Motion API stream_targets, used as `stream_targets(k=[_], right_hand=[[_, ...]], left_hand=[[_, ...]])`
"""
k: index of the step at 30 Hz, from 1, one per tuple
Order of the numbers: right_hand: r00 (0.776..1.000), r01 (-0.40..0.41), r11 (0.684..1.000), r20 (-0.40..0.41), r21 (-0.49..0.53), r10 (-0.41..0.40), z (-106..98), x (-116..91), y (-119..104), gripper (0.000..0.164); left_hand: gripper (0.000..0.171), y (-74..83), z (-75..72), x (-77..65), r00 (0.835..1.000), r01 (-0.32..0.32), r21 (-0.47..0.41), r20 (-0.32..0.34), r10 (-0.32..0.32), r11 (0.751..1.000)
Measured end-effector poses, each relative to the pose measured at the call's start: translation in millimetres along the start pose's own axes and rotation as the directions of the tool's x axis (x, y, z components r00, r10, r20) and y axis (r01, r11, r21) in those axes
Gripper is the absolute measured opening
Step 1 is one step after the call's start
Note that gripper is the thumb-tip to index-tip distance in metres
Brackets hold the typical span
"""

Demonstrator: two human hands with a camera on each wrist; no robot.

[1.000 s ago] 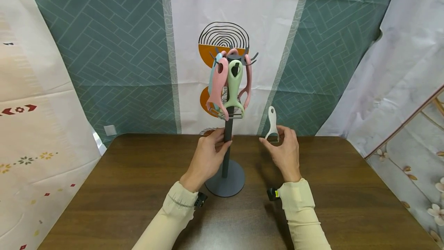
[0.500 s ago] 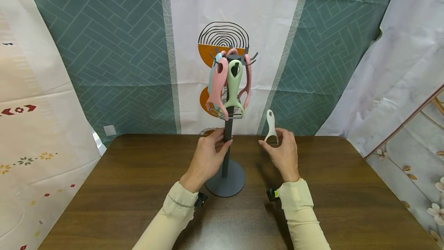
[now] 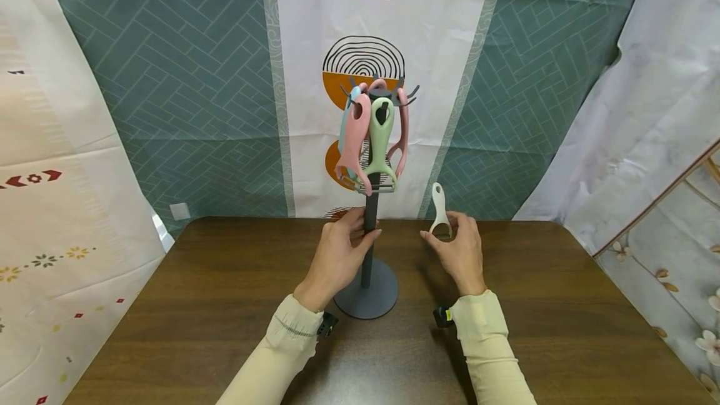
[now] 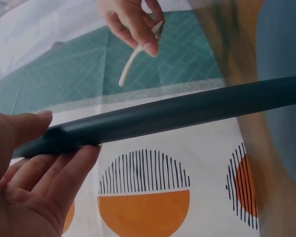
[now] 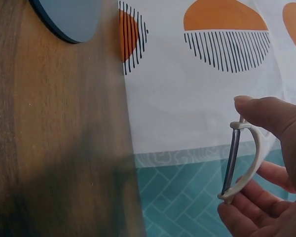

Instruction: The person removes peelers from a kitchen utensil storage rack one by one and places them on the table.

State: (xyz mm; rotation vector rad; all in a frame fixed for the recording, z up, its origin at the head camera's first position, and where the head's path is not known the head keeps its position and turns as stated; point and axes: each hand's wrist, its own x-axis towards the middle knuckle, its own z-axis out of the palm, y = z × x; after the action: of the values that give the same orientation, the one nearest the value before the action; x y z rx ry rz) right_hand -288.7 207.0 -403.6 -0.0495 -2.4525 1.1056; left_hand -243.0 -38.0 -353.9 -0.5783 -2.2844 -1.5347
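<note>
My left hand point(image 3: 334, 258) grips the dark post point(image 4: 187, 109) of a hanging stand, thumb on one side and fingers on the other. In the head view, several peelers hang from the hooks at its top: a pink peeler point(image 3: 354, 136) and a green peeler point(image 3: 380, 136) in front, a blue peeler point(image 3: 343, 120) partly hidden behind. Another pink peeler point(image 3: 403, 124) hangs at the right. To the right of the stand, my right hand point(image 3: 460, 252) pinches a white peeler point(image 3: 439, 202) by its blade end, handle upward. The right wrist view shows its metal blade point(image 5: 231, 160) between thumb and fingers.
The stand's round grey base point(image 3: 368, 305) rests on the brown wooden table point(image 3: 225, 305). Behind the table's far edge hangs a patterned cloth point(image 3: 197, 80). Pale printed cloths point(image 3: 62, 161) hang at the left and right sides.
My right hand has lowered slightly with the white peeler, whose handle end now sits lower. The left hand still holds the post, and the hanging peelers have not moved.
</note>
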Motion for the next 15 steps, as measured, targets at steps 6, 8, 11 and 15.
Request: stream_targets(k=[6, 8, 11, 15], right_hand=[[1.0, -0.006, 1.0, 0.008, -0.011, 0.007, 2.0, -0.3, 2.0, 0.071], [1.0, -0.007, 1.0, 0.01, -0.014, 0.007, 2.6, -0.7, 2.4, 0.07], [1.0, -0.007, 1.0, 0.012, -0.016, 0.007, 3.0, -1.6, 2.8, 0.07], [1.0, -0.014, 1.0, 0.015, -0.024, 0.015, 3.3, -2.5, 4.3, 0.068]], left_hand=[[0.035, -1.7, 1.4, 0.7, 1.0, -0.007, -0.007, -0.026, 0.007, 1.0], [0.035, -2.2, 2.2, 1.1, 1.0, -0.007, -0.012, -0.031, 0.006, 1.0], [0.035, -2.7, 3.4, 0.8, 0.999, -0.008, -0.025, -0.033, 0.007, 1.0], [0.032, -3.2, 5.1, 0.4, 0.999, -0.02, -0.039, -0.037, 0.019, 0.999]])
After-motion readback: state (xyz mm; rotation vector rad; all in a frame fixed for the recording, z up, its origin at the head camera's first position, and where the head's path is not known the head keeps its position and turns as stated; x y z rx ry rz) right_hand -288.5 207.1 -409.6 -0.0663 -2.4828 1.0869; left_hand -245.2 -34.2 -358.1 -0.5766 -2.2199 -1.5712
